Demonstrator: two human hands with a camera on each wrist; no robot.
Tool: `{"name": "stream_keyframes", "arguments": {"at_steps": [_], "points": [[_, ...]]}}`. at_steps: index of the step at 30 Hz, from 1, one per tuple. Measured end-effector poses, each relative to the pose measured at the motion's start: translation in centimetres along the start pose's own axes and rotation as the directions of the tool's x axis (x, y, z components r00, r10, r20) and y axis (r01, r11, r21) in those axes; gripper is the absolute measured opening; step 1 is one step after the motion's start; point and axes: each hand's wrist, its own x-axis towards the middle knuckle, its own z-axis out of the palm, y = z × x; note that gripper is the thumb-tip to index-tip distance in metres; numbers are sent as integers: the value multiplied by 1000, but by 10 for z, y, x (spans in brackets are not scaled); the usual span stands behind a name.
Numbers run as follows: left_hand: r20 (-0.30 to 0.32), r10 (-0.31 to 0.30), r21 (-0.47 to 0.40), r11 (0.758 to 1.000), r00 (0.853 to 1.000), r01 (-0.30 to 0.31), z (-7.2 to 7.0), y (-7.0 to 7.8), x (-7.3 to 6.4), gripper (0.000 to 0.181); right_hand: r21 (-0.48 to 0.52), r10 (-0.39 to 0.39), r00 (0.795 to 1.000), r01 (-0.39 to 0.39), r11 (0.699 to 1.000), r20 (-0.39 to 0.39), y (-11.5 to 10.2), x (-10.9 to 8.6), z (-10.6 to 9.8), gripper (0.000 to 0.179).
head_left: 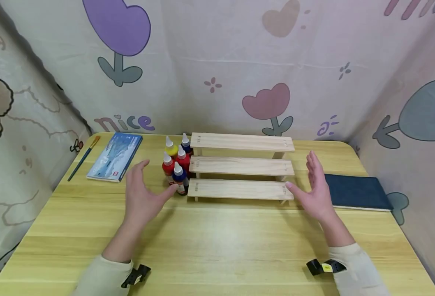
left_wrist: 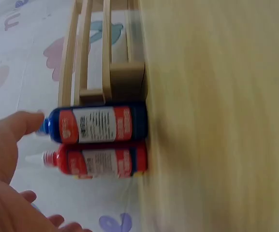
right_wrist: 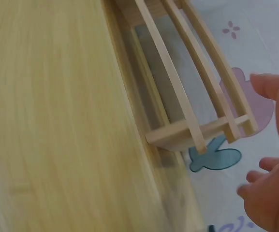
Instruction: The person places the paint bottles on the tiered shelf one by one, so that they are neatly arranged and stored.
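Here, we see a pale wooden rack [head_left: 241,166] standing toward the back of the worktop [head_left: 232,250], its three flat tiers rising stepwise away from us. We hold our left hand [head_left: 145,197] raised beside the bottles [head_left: 182,158], fingers released and loosely bent, thumb spread toward the front blue one; we cannot tell whether it touches. Our right hand [head_left: 316,195] is up near the rack's right end, fingers extended, thumb pointing at the lowest tier, grasping nothing. The five bottles we can count stand upright at the rack's left end: two red, two dark blue, one yellow, each with a pointed nozzle. Farther left lie a blue-and-white book [head_left: 115,156] and a slim brush [head_left: 84,158]; to our right lies a dark notebook [head_left: 358,192], before a printed cloth [head_left: 184,49].
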Motion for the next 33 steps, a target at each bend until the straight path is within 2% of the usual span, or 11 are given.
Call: {"name": "stream_keyframes", "arguments": {"at_steps": [2,4,7,10,12,16,21,25,33], "points": [[-21,-39,-70,997,999,37,4,1,-2,86,169,22,1000,-23,985,4,1,1,5,96],[-11,-95,-154,984,995,92,8,2,-5,78,283,40,999,-42,958,10,3,2,9,90],[44,-172,-281,943,984,177,12,5,-6,68,418,68,997,-70,906,20,7,2,15,82],[91,-212,-373,898,973,231,15,7,-6,62,511,98,995,-98,854,26,11,2,21,77],[99,-214,-405,883,972,236,16,8,-5,59,559,112,993,-110,822,31,13,2,25,75],[76,-173,-432,882,982,189,17,7,-6,50,604,114,992,-120,788,48,18,2,29,73],[56,-93,-420,901,994,108,20,6,-8,46,606,104,993,-121,786,63,23,2,32,73],[64,-64,-390,917,996,84,22,4,-8,48,596,105,992,-124,794,66,27,3,34,74],[72,-11,-428,903,997,41,23,4,-7,45,588,102,993,-114,801,54,31,2,35,69]]}}
